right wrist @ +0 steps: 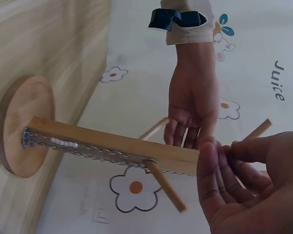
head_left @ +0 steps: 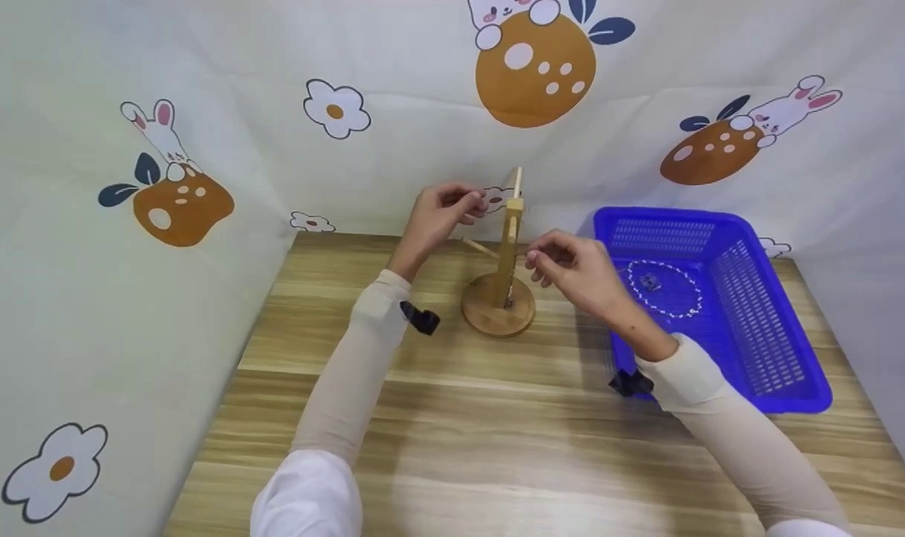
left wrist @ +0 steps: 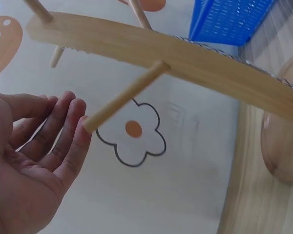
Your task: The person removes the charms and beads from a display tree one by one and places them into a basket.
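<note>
Between the two hands stands a wooden rack, its upright post (head_left: pixel 506 261) on a round base (head_left: pixel 476 324) with several pegs sticking out. A silvery twisted chain (left wrist: pixel 219 51) hangs along the post; a short row of white beads (right wrist: pixel 63 143) shows beside it in the right wrist view. My left hand (head_left: pixel 439 216) is left of the upper post with loosely bent fingers, nothing visible in them; its fingertips overlap a peg (left wrist: pixel 127 97) in the left wrist view. Right of the post, my right hand (head_left: pixel 575 272) has its fingers bent toward the thumb, no object showing between them.
A blue plastic basket (head_left: pixel 777 321) stands at the right on the wooden table (head_left: pixel 467 447). Inside it lie a white-beaded necklace (head_left: pixel 697 287) in a loop and a small greyish item (head_left: pixel 650 282). A patterned cloth (head_left: pixel 408 164) hangs close behind the rack.
</note>
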`<state>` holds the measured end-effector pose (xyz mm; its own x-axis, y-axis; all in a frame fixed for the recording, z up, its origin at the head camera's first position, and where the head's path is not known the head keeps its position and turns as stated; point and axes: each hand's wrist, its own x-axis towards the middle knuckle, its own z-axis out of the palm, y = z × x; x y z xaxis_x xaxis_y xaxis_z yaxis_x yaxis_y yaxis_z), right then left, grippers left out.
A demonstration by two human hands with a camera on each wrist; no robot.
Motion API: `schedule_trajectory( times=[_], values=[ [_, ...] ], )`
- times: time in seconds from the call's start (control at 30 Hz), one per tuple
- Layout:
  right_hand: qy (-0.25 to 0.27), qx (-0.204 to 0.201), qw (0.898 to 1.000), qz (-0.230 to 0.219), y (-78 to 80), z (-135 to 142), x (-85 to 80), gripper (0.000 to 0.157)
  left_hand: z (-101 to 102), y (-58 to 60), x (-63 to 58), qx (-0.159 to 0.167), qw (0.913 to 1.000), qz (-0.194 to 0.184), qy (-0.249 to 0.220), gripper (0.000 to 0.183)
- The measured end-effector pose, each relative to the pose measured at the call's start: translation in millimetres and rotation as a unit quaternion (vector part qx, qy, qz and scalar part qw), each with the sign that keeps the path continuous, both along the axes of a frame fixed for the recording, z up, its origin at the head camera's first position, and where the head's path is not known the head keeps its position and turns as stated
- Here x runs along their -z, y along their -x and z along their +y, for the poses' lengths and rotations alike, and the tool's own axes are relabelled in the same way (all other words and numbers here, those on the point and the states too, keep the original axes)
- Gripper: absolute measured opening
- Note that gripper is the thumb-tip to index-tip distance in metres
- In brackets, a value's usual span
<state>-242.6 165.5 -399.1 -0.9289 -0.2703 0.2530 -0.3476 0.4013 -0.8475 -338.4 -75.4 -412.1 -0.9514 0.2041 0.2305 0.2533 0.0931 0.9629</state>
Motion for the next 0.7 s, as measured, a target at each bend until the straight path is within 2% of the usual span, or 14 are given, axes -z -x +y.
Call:
schedule_trajectory(
  times=[0.2,0.5,0.7],
  values=[
    [-0.031,0.032,0.999,-0.020,2.0,-2.2,16.0,0.015,-14.6,-7.8,18.0,-0.007,0.9999,0.003,0.015,0.023],
    [-0.068,0.071,0.995,-0.020,6.9,-7.6,34.5,0.015,-24.8,-19.5,41.8,0.008,0.9996,0.022,0.012,0.022],
    [-0.072,0.069,0.994,-0.043,11.6,-12.0,43.5,0.022,-23.4,-23.5,54.2,0.036,0.9991,-0.004,-0.023,0.025]
  ],
)
